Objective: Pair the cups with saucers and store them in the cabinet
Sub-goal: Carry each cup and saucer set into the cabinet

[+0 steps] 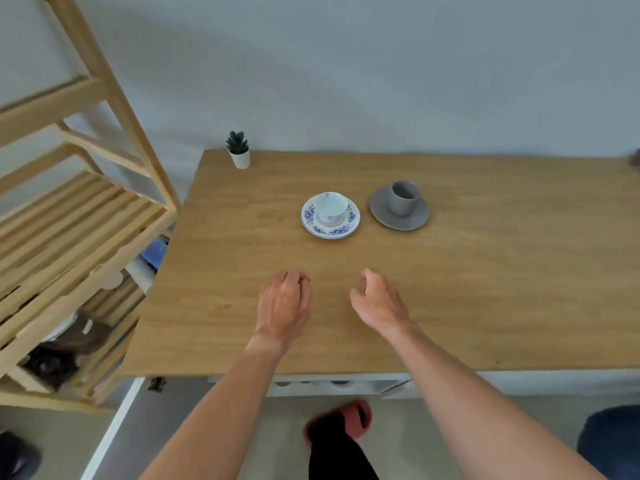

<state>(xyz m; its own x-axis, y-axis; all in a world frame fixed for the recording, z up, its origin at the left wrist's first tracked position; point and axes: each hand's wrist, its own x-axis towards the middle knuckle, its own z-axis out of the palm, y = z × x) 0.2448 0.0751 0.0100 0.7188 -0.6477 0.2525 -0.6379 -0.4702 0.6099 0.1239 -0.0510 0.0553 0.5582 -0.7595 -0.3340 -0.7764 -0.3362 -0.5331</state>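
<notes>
A white cup with blue marks [331,206] stands on a blue-flowered saucer [330,230] in the middle of the wooden table [485,289]. To its right a grey cup [403,197] stands on a grey saucer [398,221]. My left hand [285,303] hovers over the table in front of the flowered pair, fingers loosely curled, holding nothing. My right hand [379,299] hovers beside it, fingers loosely curled and empty. Both hands are well short of the cups.
A small potted plant [238,149] stands at the table's far left corner. A slatted wooden shelf unit [69,230] stands left of the table, with dark items on its lower level. A wall runs behind the table. A red slipper [341,419] shows below.
</notes>
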